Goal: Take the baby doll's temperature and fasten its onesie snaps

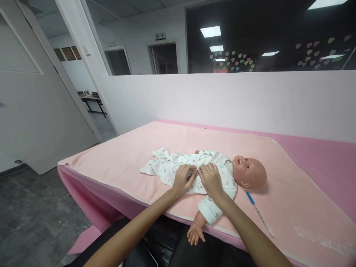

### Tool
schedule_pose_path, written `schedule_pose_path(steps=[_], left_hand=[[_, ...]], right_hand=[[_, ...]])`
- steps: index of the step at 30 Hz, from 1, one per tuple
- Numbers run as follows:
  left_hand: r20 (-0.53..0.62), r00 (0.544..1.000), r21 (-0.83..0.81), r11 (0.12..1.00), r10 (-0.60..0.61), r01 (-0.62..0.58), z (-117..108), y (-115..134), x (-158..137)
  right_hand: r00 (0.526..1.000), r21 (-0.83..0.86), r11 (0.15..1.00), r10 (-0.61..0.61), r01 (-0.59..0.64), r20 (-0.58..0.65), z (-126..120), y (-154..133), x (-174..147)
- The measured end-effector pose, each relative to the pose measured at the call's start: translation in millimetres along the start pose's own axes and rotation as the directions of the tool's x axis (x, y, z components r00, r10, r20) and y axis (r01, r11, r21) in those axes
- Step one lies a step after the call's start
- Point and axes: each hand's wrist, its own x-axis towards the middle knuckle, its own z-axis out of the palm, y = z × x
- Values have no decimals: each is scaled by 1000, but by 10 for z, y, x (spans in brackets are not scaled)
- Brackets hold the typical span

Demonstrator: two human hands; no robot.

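Observation:
A baby doll lies on its back on the pink cover, head to the right. It wears a white patterned romper, whose empty-looking legs stretch to the left. Over the romper's front, my left hand and my right hand meet with fingers bent and pinched together. Between the fingertips shows a thin white tie string of the romper; its ends are mostly hidden by my fingers. The doll's near arm hangs over the table's front edge, below my right wrist.
A thermometer with a blue cap rests right of the doll, near its head. The light pink blanket covers a table with darker pink cloth under it. Behind stands a white wall with windows; a door is at left.

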Motion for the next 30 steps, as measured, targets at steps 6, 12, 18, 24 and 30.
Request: schedule_pose_path(steps=[6, 12, 18, 24, 30], left_hand=[[-8, 1000, 52, 999, -10, 11, 17, 0, -1], [-18, 1000, 151, 988, -13, 15, 20, 64, 14], [-4, 1000, 226, 974, 5, -4, 13, 108, 38], [32, 999, 258, 965, 29, -36, -44, 67, 19], [51, 997, 179, 982, 50, -59, -133, -16, -2]], right_hand=[[1000, -4, 1000, 7, -7, 6, 26, 9, -10], [1000, -13, 1000, -2, 2, 0, 27, 10, -11], [1000, 4, 1000, 4, -4, 16, 22, 2, -8], [999, 39, 999, 34, -34, 0, -21, -13, 2], [997, 97, 993, 70, -68, -14, -71, -31, 17]])
